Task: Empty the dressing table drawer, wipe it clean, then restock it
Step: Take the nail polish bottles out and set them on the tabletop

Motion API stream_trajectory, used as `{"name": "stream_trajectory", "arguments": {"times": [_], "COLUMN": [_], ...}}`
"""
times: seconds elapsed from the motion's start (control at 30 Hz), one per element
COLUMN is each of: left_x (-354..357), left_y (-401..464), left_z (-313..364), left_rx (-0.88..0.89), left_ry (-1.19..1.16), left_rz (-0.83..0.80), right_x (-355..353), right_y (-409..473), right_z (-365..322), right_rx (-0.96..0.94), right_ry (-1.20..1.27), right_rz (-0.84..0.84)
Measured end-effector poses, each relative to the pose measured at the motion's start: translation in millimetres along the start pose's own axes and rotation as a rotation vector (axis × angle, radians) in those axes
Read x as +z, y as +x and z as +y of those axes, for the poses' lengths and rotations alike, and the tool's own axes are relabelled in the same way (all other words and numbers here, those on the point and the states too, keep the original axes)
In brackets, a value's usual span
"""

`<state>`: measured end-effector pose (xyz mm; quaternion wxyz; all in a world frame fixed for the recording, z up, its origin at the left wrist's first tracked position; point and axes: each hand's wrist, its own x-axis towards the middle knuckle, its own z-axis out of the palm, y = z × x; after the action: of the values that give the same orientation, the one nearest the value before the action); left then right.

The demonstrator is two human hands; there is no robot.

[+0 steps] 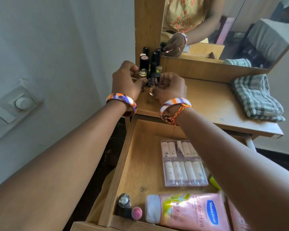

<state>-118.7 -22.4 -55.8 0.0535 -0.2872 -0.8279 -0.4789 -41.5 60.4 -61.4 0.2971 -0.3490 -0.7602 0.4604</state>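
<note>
Tabletop: both hands pinch small bottles; drawer holds lotion tube, vial pack.

Left hand and right hand pinch small bottles on the tabletop; open drawer lies below both wrists.

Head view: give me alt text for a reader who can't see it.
Both hands place small bottles on the dressing table top: the right hand grips a dark-capped clear bottle, the left hand a small glass bottle beside a cluster of dark bottles. Below, the open drawer holds a pink Vaseline tube and a tube pack.
</note>
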Motion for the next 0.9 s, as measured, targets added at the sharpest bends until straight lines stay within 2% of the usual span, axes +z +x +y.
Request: {"name": "stream_trajectory", "arguments": {"times": [0.5, 0.7, 0.77, 0.8, 0.9], "left_x": [-11, -33, -38, -41, -52], "left_y": [-11, -49, -66, -73, -87], "left_z": [8, 22, 25, 26, 31], "left_rx": [-0.061, -0.038, -0.034, -0.026, 0.050], "left_ry": [-0.011, -0.097, -0.068, -0.017, 0.251], "left_rz": [-0.023, 0.000, -0.083, -0.179, -0.668], "right_x": [-7, -30, -37, -41, -46], "right_y": [-5, -32, -43, -49, -69], "right_z": [2, -3, -3, -2, 2], "right_rx": [0.109, 0.072, 0.043, 0.033, -0.015], "right_ry": [0.064, 0.073, 0.072, 0.069, 0.024], "right_rz": [0.024, 0.037, 0.005, -0.020, -0.146]}}
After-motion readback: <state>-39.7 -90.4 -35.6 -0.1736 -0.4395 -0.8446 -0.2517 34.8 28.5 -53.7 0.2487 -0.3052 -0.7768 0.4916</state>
